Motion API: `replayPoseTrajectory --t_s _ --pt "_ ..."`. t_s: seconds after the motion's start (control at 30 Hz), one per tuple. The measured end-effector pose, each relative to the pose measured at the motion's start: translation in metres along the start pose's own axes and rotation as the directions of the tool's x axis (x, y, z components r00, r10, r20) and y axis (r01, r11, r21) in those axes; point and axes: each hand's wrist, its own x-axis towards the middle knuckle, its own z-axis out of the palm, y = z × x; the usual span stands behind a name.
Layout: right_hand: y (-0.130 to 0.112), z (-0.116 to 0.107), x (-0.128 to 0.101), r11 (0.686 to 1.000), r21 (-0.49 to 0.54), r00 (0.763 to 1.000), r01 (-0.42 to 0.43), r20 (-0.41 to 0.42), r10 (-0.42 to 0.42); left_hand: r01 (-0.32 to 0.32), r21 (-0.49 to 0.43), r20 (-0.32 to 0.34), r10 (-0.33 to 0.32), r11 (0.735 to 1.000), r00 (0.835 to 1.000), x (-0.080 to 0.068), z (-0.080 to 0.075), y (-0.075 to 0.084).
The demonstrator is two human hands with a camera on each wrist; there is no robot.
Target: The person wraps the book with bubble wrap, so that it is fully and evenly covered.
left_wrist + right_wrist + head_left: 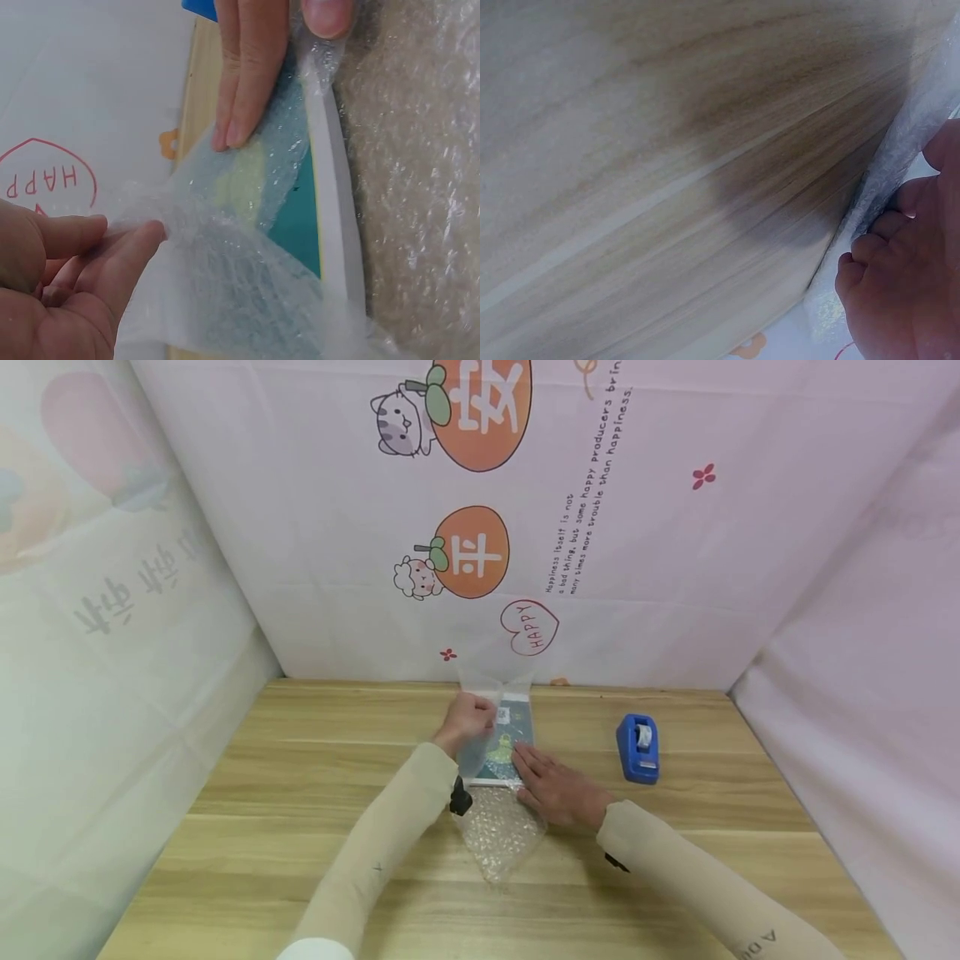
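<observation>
Head view: near the far edge of the bench (345,743), my left grip (471,717) pinches bubble wrap (498,831) over a book (517,714); my right grip (561,791) rests straight-fingered on it.

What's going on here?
A person has a teal book-like item partly covered in bubble wrap. The left-hand grip pinches one flap; the right-hand grip presses wrap onto the item's right side. Part of the cover is bare, and the near flap lies unfolded on the table. A blue tape dispenser sits untouched to the right.
</observation>
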Motion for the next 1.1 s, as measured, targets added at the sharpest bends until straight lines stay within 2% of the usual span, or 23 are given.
replayPoseTrajectory --t_s 0.2,0.33,0.37,0.47,0.57,0.63,0.67,0.73,0.83,0.87,0.93,0.97,1.03,1.07,1.1 --pt "0.001 0.002 0.0 1.0 -0.001 1.0 0.011 -0.018 -0.011 0.006 0.054 -0.032 -0.004 0.998 0.999 0.0 0.009 -0.004" --pt "0.002 0.002 0.0 1.0 -0.013 1.0 0.02 -0.022 -0.02 -0.04 0.167 -0.046 0.049 0.985 0.998 0.0 0.013 -0.006" --pt "0.002 0.002 0.0 1.0 -0.012 0.999 0.024 -0.022 -0.024 -0.065 0.205 -0.043 0.075 0.977 0.996 0.001 0.014 -0.007" --pt "0.001 0.001 -0.001 1.0 -0.006 0.999 0.027 -0.021 -0.027 -0.143 0.354 0.008 0.149 0.924 0.989 0.006 0.017 -0.009" --pt "0.001 0.002 0.0 1.0 0.003 0.999 0.026 -0.024 -0.026 -0.204 0.423 0.106 0.175 0.883 0.979 0.008 0.016 -0.008" --pt "0.002 0.002 0.0 1.0 -0.003 0.999 0.023 -0.022 -0.023 -0.25 0.454 0.182 0.186 0.855 0.966 0.009 0.013 -0.008" --pt "0.002 0.002 0.0 1.0 -0.003 1.0 0.023 -0.021 -0.023 -0.292 0.483 0.227 0.204 0.825 0.952 0.008 0.011 -0.007" --pt "0.002 0.002 -0.001 1.0 -0.003 0.999 0.026 -0.022 -0.026 -0.39 0.538 0.331 0.238 0.748 0.913 0.007 0.006 -0.008" --pt "0.002 0.002 -0.001 1.0 0.008 0.999 0.026 -0.024 -0.026 -0.543 0.614 0.482 0.273 0.572 0.832 0.006 -0.003 -0.01" --pt "0.001 0.002 -0.001 1.0 0.012 0.999 0.024 -0.024 -0.024 -0.589 0.616 0.534 0.272 0.524 0.8 0.007 -0.006 -0.012" --pt "0.001 0.002 -0.002 1.0 0.014 0.999 0.02 -0.025 -0.02 -0.647 0.613 0.602 0.263 0.453 0.754 0.007 -0.011 -0.015" --pt "0.001 0.002 -0.002 1.0 0.014 1.0 0.019 -0.025 -0.019 -0.67 0.608 0.626 0.263 0.425 0.734 0.007 -0.012 -0.017" --pt "0.0 0.002 -0.002 1.0 0.015 1.0 0.018 -0.023 -0.018 -0.704 0.591 0.659 0.268 0.394 0.703 0.007 -0.016 -0.023" --pt "0.001 0.002 -0.002 1.0 0.017 1.0 0.019 -0.024 -0.019 -0.714 0.585 0.669 0.27 0.385 0.693 0.007 -0.017 -0.026" --pt "0.001 0.002 -0.003 1.0 0.017 1.0 0.019 -0.024 -0.019 -0.715 0.583 0.671 0.267 0.387 0.692 0.007 -0.018 -0.028"
